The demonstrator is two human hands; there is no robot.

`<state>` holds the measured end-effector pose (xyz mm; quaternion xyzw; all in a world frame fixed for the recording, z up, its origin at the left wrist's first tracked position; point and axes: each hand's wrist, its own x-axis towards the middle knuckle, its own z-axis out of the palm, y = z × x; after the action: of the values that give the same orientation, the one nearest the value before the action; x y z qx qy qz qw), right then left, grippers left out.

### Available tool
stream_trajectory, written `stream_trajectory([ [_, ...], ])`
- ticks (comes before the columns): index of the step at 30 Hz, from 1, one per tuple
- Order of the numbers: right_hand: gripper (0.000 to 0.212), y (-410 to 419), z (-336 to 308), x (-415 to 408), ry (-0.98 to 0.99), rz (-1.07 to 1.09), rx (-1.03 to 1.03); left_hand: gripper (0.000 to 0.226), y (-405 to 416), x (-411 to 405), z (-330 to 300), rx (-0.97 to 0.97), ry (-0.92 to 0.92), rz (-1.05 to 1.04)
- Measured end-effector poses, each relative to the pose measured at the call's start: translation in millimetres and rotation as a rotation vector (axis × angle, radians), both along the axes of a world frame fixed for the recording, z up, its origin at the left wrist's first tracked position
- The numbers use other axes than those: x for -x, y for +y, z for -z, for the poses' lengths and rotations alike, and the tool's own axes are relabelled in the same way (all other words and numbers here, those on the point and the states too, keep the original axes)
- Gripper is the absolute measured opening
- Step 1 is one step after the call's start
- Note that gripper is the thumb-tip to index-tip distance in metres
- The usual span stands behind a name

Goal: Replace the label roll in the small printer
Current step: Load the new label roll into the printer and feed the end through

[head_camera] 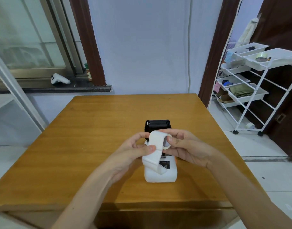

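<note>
Pinching the white paper label roll (160, 140) between both my hands (138, 149) (183, 147) above the small white-and-black printer (160, 176), I feared its loose tail would unspool and crease

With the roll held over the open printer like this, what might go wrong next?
1. The label roll is pinched between the left hand and right hand, with a loose tail hanging in a fold; it may crease or unwind further.
2. The tail drapes over the printer, so it might snag when seated.
</note>
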<state>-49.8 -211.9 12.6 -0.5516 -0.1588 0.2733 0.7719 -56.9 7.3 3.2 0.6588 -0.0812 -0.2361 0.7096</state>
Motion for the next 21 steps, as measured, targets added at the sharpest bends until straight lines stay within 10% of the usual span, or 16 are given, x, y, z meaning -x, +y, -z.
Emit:
stream_trajectory([
  [21,0.038,6.4,1.3,5.7,0.032,0.11,-0.025,0.053,-4.7,-0.1,-0.2,-0.008,-0.059,0.008],
])
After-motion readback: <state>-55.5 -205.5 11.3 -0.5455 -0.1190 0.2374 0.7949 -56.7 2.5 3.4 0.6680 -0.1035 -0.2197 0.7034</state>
